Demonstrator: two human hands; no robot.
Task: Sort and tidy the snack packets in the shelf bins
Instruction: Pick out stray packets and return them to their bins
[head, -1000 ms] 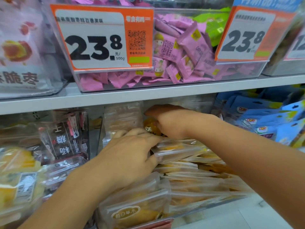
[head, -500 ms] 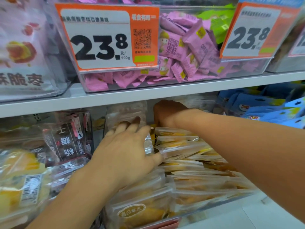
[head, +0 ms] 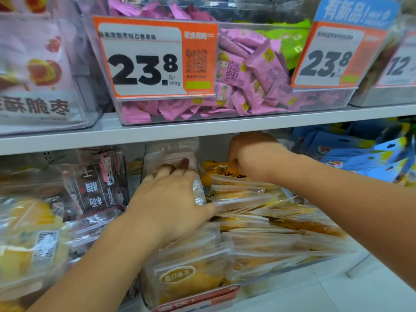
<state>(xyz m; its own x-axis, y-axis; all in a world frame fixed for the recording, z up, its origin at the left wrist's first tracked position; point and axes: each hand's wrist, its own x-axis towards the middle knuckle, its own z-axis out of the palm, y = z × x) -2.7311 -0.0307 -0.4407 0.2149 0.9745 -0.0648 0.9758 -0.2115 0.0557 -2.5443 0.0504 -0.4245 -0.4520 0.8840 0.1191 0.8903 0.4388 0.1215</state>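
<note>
A clear bin [head: 225, 296] on the lower shelf holds several clear packets of yellow dried fruit [head: 247, 199] standing in a row. My left hand [head: 171, 199] lies flat on the left side of the row, fingers straight and reaching toward a pale packet [head: 171, 152] at the back. My right hand [head: 252, 156] is deep at the back of the bin under the upper shelf. Its fingers are curled down onto a yellow packet [head: 216, 168] there.
The white upper shelf edge [head: 202, 129] hangs just above my right hand. It carries a bin of pink packets [head: 247, 70] with orange price tags [head: 155, 57]. Dark plum packets [head: 94, 183] sit left of the bin, blue pouches [head: 360, 154] to the right.
My right hand has gone further back into the bin. My left hand has opened from curled to flat and slid toward the back.
</note>
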